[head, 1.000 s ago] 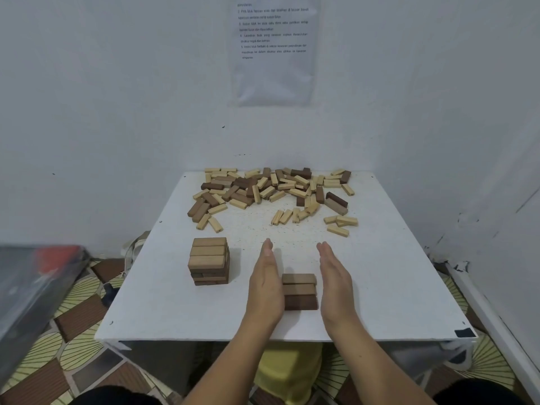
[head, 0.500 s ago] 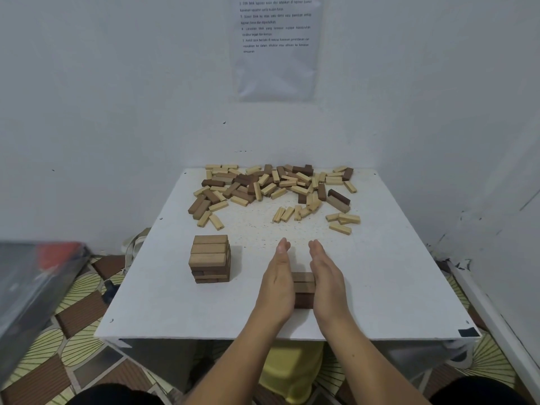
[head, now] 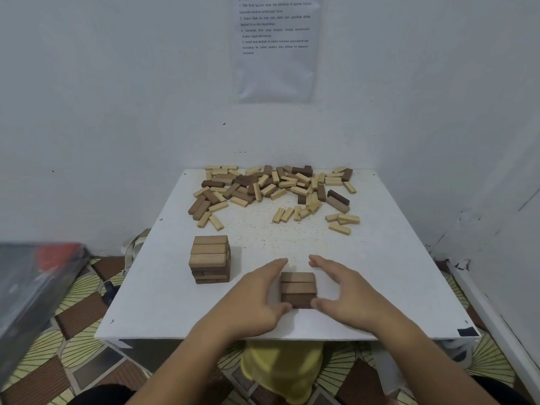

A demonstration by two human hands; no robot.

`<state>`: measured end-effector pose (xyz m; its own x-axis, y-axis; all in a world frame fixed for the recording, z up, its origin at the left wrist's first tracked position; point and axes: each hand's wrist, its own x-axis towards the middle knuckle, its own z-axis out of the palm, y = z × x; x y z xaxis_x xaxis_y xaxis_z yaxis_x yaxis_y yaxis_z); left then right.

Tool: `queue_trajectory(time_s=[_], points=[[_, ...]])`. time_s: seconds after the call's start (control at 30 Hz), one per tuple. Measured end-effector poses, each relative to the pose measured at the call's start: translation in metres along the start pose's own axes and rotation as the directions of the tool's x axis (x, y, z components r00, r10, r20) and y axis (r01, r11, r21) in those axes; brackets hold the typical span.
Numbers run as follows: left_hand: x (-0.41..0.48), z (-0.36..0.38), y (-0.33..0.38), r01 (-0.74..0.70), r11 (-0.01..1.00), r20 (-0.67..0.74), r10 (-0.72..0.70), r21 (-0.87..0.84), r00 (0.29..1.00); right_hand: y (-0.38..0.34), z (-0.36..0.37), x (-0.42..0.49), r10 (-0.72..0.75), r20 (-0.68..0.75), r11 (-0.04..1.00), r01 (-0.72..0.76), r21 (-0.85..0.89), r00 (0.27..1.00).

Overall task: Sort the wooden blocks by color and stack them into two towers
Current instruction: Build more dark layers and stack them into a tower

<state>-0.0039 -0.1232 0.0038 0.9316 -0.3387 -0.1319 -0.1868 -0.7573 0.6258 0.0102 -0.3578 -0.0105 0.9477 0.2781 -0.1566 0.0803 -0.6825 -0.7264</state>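
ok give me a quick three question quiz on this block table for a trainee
1. True or false: the left hand and the right hand flank the low stack.
2. Where on the table do the loose blocks lie? A near edge; B far end; C right edge.
3. How many blocks form the top layer of the tall tower?

Key: 1 true; 2 B; 3 three.
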Motion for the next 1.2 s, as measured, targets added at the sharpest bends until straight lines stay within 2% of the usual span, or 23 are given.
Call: queue_trajectory(time_s=[0.1, 0.3, 0.7, 1.2], points=[[0.009, -0.002, 0.002, -0.019, 0.993, 0.071, 0.011, 0.119, 0.997, -0.002, 0.0, 0.001, -0.027, 0.057, 0.988, 0.035, -0.149, 0.998], [0.029, 0.01, -0.002, -0.049, 0.971, 0.032, 0.043, 0.235, 0.999, -0.003, 0.007, 0.006, -0.001, -0.007, 0.987, 0.0, -0.16, 1.0], [0.032, 0.009, -0.003, -0.053, 0.974, -0.005, 0.056, 0.222, 0.998, 0.003, 0.008, 0.007, -0.013, -0.034, 0.984, 0.007, -0.176, 0.999], [0.029, 0.016, -0.01, -0.051, 0.993, -0.063, 0.058, 0.108, 0.996, 0.008, 0.015, 0.004, 0.0, -0.064, 0.99, -0.009, -0.138, 0.998]])
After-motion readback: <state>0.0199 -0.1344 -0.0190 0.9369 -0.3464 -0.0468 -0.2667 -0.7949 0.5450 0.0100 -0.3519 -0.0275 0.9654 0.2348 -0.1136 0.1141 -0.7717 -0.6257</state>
